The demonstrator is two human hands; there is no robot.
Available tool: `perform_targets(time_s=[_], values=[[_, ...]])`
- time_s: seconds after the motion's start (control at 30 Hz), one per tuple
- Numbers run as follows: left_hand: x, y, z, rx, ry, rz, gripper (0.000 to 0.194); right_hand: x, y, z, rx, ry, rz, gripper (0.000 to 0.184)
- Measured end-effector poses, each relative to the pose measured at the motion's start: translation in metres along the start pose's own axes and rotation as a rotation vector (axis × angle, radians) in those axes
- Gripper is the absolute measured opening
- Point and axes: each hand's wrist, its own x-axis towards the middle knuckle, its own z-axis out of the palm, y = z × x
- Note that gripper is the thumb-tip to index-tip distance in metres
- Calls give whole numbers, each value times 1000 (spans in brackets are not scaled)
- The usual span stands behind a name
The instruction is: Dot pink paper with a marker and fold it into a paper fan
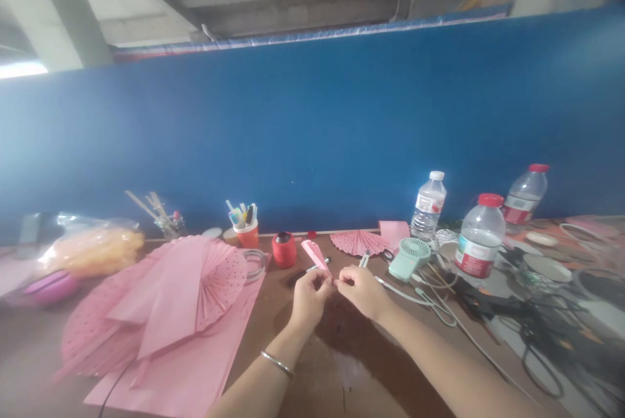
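Observation:
A narrow strip of folded pink paper [315,254] with small cut-outs rises at a tilt between my hands. My left hand [308,295] pinches it near its lower end, and a silver bangle circles that wrist. At the same end, the closed fingertips of my right hand [362,289] meet those of the left, partly hiding the paper there. A dark pen-like tool [312,267] lies behind the left hand. Just beyond the right knuckles shows a cutter-like tool [364,258], its lower part hidden. An opened pink paper fan [359,242] rests farther back.
Pink fans and sheets [170,301] are piled at left. Behind stand a red cup of pens [247,234] and a red round object [284,250]. Rightward are a mint handheld fan [410,258], bottles [481,242], cables [469,333] and clutter. A blue partition [312,125] closes the back.

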Motion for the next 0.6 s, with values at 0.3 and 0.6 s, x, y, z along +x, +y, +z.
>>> perform_targets(time_s=[0.3,0.6], values=[[3,4,-4,-112,23,-60,13,-2,-4,-6,171,-23,-13,15],[3,-4,-4,-115,42,-69,18,0,2,-1,389,1,90,10]])
